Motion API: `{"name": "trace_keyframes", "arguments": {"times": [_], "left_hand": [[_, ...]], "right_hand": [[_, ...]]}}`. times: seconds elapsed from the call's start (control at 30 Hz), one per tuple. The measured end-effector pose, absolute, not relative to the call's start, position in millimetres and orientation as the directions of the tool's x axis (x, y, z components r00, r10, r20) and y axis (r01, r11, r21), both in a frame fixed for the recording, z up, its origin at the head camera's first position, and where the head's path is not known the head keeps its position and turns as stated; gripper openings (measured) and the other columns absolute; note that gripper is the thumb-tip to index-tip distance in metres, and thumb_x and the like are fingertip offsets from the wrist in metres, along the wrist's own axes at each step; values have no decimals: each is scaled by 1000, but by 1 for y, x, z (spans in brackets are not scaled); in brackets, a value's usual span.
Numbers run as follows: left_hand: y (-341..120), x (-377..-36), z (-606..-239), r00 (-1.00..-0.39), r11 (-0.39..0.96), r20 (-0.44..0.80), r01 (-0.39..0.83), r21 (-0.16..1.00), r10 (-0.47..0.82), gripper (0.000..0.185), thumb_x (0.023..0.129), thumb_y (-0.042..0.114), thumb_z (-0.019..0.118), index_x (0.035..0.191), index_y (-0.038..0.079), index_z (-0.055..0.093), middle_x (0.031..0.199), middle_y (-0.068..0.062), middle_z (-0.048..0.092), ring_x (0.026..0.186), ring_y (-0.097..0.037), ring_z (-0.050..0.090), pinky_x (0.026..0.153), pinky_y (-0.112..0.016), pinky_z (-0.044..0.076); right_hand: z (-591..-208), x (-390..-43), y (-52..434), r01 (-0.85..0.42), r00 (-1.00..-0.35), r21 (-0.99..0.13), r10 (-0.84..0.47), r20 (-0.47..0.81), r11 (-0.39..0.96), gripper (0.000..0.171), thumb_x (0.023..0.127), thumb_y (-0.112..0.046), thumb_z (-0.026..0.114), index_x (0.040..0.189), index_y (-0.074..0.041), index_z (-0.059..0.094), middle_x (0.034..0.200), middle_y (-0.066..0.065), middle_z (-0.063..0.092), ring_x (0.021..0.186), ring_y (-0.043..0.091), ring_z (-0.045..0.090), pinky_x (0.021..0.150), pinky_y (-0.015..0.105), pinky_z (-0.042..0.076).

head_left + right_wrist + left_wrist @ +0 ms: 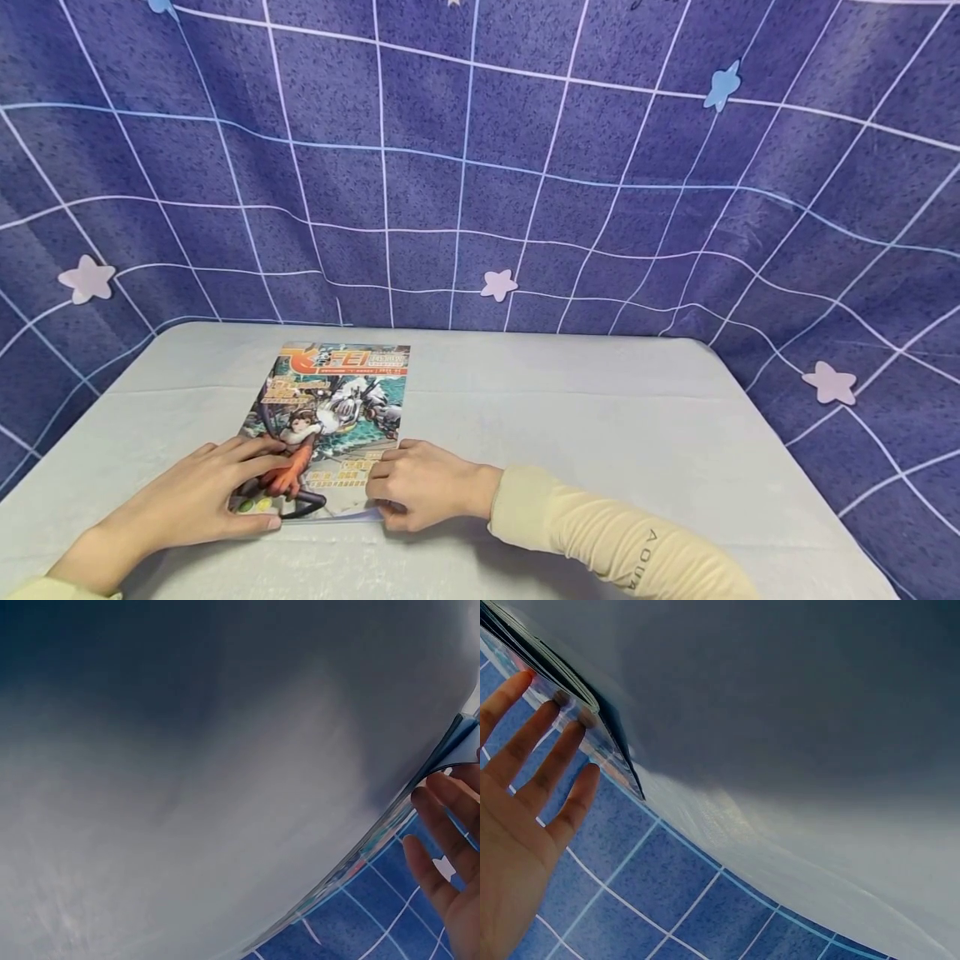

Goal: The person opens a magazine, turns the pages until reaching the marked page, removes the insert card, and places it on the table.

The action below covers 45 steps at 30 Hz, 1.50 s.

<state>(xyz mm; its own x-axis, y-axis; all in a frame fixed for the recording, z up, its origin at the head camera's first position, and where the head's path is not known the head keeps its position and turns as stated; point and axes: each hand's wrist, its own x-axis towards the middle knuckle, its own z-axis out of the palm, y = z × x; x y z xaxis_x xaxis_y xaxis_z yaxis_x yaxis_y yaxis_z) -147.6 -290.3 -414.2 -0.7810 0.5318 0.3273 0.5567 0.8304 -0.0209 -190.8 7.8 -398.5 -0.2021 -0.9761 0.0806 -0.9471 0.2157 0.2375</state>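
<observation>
Magazine (330, 417) lies flat on the left half of the grey table (600, 417); left hand (202, 496) flat, pressing the cover; right hand (423, 483) pinching the near-right corner; best lift that corner slowly while the left pins.

grey table (600, 417), blue grid backdrop (525, 167)

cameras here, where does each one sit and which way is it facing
Head: worn high, looking forward and down at the table, the magazine, both forearms, left hand and right hand.
Left wrist: low beside the table, facing the magazine's edge; left fingers show.
Right wrist: low at table level, facing the lifted cover corner; right fingertips show.
Shared: all three show the magazine and grey tabletop.
</observation>
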Motion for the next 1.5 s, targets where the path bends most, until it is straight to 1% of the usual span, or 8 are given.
{"name": "trace_keyframes", "arguments": {"times": [0.2, 0.43, 0.53, 0.8, 1.0, 1.17, 1.37, 1.5], "left_hand": [[-291, -148, -415, -773, 825, 333, 564, -29, 540, 67, 62, 72, 63, 107, 22, 67, 116, 3, 59, 105, -19, 54, 72, -41, 45], [-291, -149, -415, -767, 822, 337, 568, -37, 546, 70, 61, 74, 63, 107, 22, 67, 116, 3, 59, 105, -19, 55, 71, -41, 45], [-291, -149, -415, -759, 817, 345, 575, -41, 552, 69, 60, 74, 63, 107, 22, 67, 116, 3, 59, 104, -19, 55, 70, -40, 45], [-290, -148, -415, -757, 813, 341, 581, -38, 557, 71, 59, 75, 63, 107, 22, 67, 116, 4, 58, 104, -19, 54, 71, -40, 45], [-289, -149, -415, -750, 809, 347, 587, -46, 563, 69, 60, 73, 63, 105, 21, 67, 115, 5, 59, 102, -18, 54, 70, -39, 46], [-289, -149, -414, -747, 808, 355, 588, -43, 562, 67, 60, 72, 65, 104, 21, 68, 114, 5, 59, 101, -18, 55, 70, -39, 46], [-287, -147, -413, -758, 813, 345, 581, -26, 553, 67, 60, 72, 64, 104, 22, 67, 114, 4, 60, 101, -22, 55, 70, -44, 47], [-287, -147, -412, -746, 804, 359, 594, -22, 560, 63, 60, 70, 66, 102, 23, 67, 112, 2, 61, 99, -23, 57, 70, -44, 47]], "right_hand": [[-401, -193, 8, -957, -197, 195, -975, 106, 214, 10, 83, -32, 57, 90, -30, 63, 95, -19, 63, 87, -2, 54, 69, 12, 41], [-403, -197, 9, -969, -183, 144, -973, 142, 203, 10, 85, -30, 58, 90, -29, 65, 95, -19, 65, 89, -3, 56, 80, 11, 43], [-403, -198, 9, -973, -187, 105, -969, 160, 205, 9, 85, -29, 59, 90, -28, 66, 94, -19, 65, 88, -4, 56, 79, 10, 42], [-401, -201, 10, -970, -243, -66, -942, 230, 234, 5, 82, -27, 66, 84, -25, 69, 89, -18, 67, 80, -6, 55, 73, 4, 38], [-401, -203, 9, -948, -300, -180, -921, 250, 261, 4, 81, -25, 67, 83, -23, 69, 89, -16, 67, 86, -6, 58, 84, 5, 39], [-399, -203, 9, -933, -337, -220, -906, 257, 285, 4, 81, -25, 67, 84, -23, 69, 90, -16, 67, 88, -6, 58, 84, 4, 39], [-399, -204, 8, -923, -358, -250, -888, 288, 291, 5, 80, -25, 68, 84, -21, 69, 88, -13, 68, 79, -4, 59, 77, 2, 39], [-400, -204, 8, -918, -370, -264, -876, 310, 295, 8, 79, -24, 69, 85, -19, 68, 88, -11, 68, 79, -3, 59, 77, 2, 39]]}}
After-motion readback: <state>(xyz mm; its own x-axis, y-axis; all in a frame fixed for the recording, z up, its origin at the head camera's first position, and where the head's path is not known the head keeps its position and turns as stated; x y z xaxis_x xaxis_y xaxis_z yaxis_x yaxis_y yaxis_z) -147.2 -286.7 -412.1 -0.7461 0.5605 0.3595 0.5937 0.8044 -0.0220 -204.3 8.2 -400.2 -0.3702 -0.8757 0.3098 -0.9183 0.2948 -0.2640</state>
